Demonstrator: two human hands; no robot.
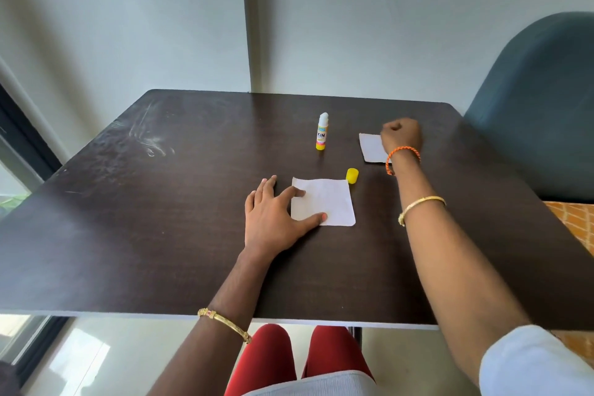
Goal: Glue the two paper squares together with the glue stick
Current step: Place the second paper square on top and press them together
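A white paper square (328,202) lies flat near the middle of the dark table (160,202). My left hand (273,215) rests beside it, with straight index finger and thumb pressing on its left edge. A second, smaller-looking paper square (371,148) lies farther back on the right. My right hand (401,135) sits over its right part with fingers curled down onto it; the fingertips are hidden. The uncapped glue stick (322,132) stands upright behind the near square. Its yellow cap (352,176) lies at that square's far right corner.
A teal chair back (540,100) stands at the table's right side. A pale wall rises just behind the far edge. My red-clad knees (295,354) show under the near edge. The left half of the table bears only scuff marks.
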